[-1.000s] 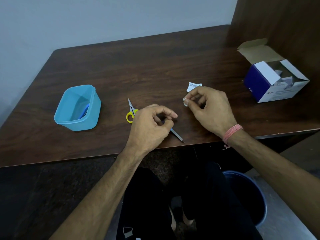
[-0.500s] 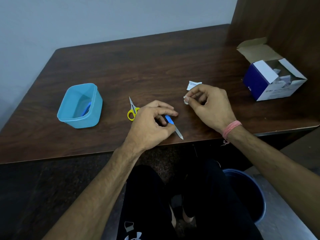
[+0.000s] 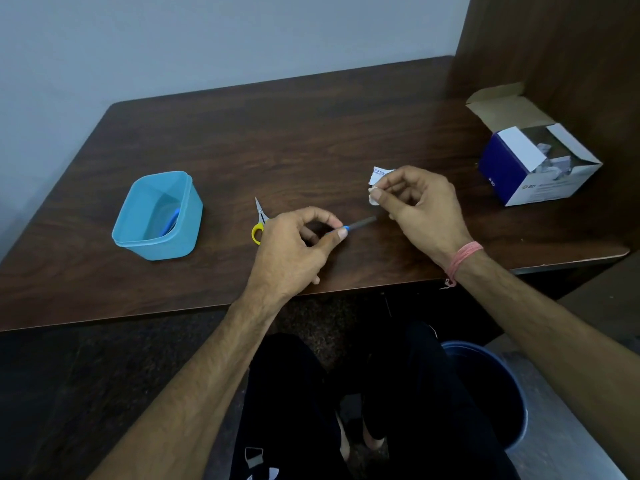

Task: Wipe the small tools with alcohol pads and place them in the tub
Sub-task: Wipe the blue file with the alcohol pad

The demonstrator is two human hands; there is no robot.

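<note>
A slim blue-handled tool (image 3: 358, 224) was pinched at its blue end by the left hand (image 3: 294, 251), its grey tip pointed toward the right hand (image 3: 420, 209); a white alcohol pad (image 3: 374, 197) was pinched in the right fingertips, just beside the tip but apart from it; the tub (image 3: 157, 216) stood well apart to the left; so light a pinch could probably be broken by the wiping pull, and the tool dropped.

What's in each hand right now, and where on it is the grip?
The left hand pinches the small tool at its blue handle, grey blade pointing right. The right hand pinches a white alcohol pad at its edge between thumb and forefinger.
</note>
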